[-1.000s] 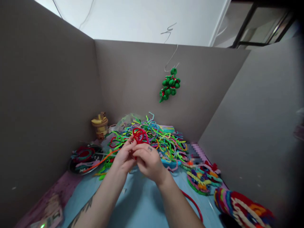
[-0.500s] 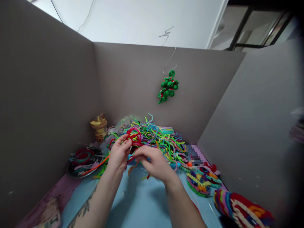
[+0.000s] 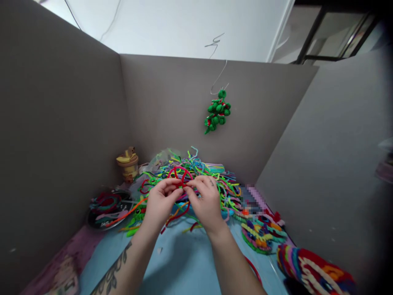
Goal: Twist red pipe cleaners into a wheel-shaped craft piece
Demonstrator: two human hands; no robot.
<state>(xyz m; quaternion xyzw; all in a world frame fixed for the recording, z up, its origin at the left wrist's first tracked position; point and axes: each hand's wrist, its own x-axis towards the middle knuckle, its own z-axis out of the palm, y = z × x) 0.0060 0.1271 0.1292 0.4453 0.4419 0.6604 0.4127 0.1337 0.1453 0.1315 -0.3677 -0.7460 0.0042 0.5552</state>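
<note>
Both hands meet over the front of a heap of coloured pipe cleaners (image 3: 219, 176). My left hand (image 3: 161, 200) pinches a red pipe cleaner ring (image 3: 185, 169) with spoke-like pieces inside it. From the other side, my right hand (image 3: 205, 200) pinches the same ring at its lower edge. The two sets of fingertips nearly touch and hide that part of the ring. A dark red pipe cleaner (image 3: 181, 214) hangs or lies below the hands; whether it joins the ring I cannot tell.
A metal bowl (image 3: 115, 224) with red pieces and an orange pipe cleaner stands left, near a brown-yellow cup (image 3: 127, 164). Colourful finished pieces (image 3: 259, 237) and a striped bundle (image 3: 316, 268) lie right. Green-red fuzzy ornament (image 3: 217, 110) hangs on the grey back panel (image 3: 172, 102).
My right hand has come up and taken hold of the ring beside my left fingers. The ring has moved slightly right and turned more face-on to me.
</note>
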